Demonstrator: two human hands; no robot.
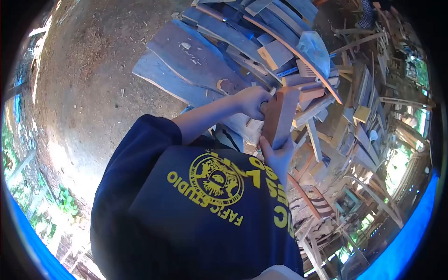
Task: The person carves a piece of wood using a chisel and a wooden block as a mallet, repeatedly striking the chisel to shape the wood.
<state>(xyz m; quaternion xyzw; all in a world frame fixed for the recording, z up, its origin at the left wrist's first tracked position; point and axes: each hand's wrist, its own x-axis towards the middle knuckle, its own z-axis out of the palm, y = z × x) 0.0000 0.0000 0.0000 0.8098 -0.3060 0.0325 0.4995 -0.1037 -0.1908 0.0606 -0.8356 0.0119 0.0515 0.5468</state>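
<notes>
A thick reddish-brown wooden block (281, 116) stands tilted in front of my chest, with a small notch in its upper left edge. My right hand (280, 151) grips its lower end, the thumb on the near side and the other fingers mostly hidden behind the wood. My left hand (254, 101) is closed at the block's left side, near its upper half. Between those fingers and the block a short rounded end shows; I cannot make out what it belongs to. Just beyond my left hand lies a broad wooden slab (200, 58).
Boards and offcuts pile up ahead, with a long thin curved strip (298, 53) across them and a clear plastic bag (313, 46) on top. More scrap timber (364, 107) fills the right side. Bare dirt ground (98, 79) with shavings spreads to the left.
</notes>
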